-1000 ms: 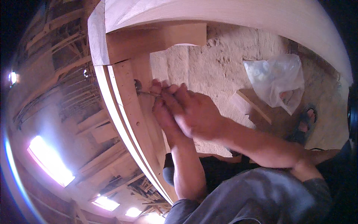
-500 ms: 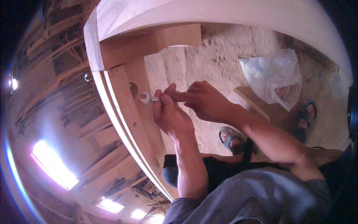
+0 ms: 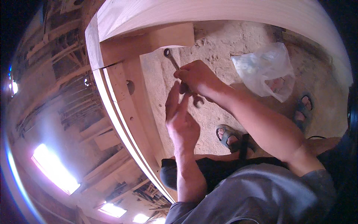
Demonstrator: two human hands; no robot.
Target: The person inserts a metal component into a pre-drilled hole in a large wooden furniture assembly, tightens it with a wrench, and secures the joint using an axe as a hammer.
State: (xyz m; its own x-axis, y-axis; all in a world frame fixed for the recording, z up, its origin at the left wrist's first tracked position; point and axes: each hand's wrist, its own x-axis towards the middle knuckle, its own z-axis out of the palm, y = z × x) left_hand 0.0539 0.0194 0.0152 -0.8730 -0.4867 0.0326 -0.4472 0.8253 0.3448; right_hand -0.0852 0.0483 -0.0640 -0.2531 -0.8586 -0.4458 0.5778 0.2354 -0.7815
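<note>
A metal combination wrench [image 3: 172, 61] is in my right hand [image 3: 199, 77], which is closed around its middle. Its ring end points up and away, over the floor; its open jaw [image 3: 198, 102] shows below the hand. My left hand [image 3: 182, 125] is just below, with fingers stretched up beside the wrench shaft; whether the fingertips touch it I cannot tell. To the left of both hands stands a wooden rail [image 3: 140, 108] with a large round hole [image 3: 130, 87] and a smaller one [image 3: 131, 118].
A pale curved wooden board [image 3: 223, 11] spans the far side, joined to the rail by a corner block [image 3: 149, 39]. On the dusty floor [image 3: 220, 41] lies a clear plastic bag [image 3: 266, 71]. My sandalled feet are below; stacked timber [image 3: 108, 164] lies at left.
The wrench has turned, its open jaw swinging from the left, near the rail, to below my right hand. My left fingers have loosened from it, and both hands have moved away from the rail.
</note>
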